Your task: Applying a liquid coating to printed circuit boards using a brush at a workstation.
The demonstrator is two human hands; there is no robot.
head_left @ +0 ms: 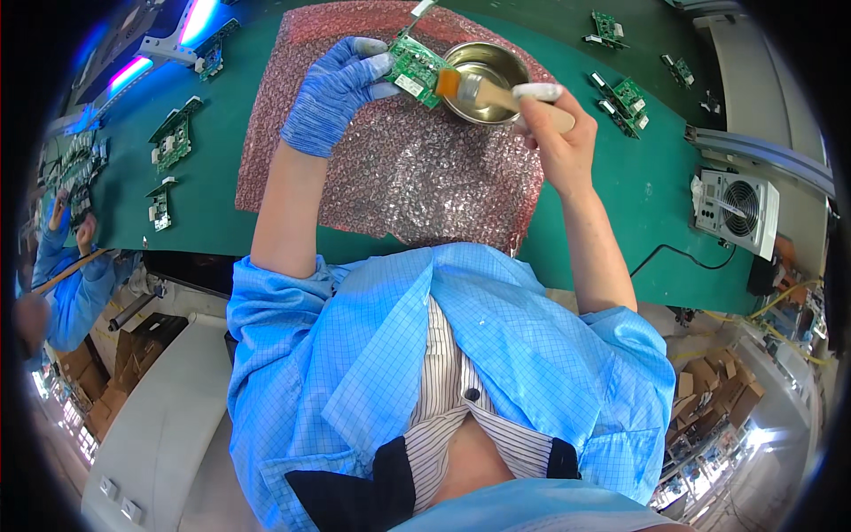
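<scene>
My left hand [335, 93], in a blue-striped glove, grips a green circuit board [415, 66] by its left edge, tilted above the bubble wrap. In my right hand [560, 133] is a flat paintbrush [487, 92] with a pale wooden handle. Its orange bristles meet the board's right edge, or nearly so; the exact contact is hard to make out. A white finger cot covers one fingertip of that hand. Behind the brush stands a round metal bowl [507, 64], its near rim partly covered by the brush.
Pinkish bubble wrap [399, 191] lies on the green table [612, 230]. More circuit boards [172, 142] rest at the left, others [626, 102] at the right. A white fan unit [737, 211] with a black cable sits at the right edge. A co-worker's blue sleeve [66, 293] shows far left.
</scene>
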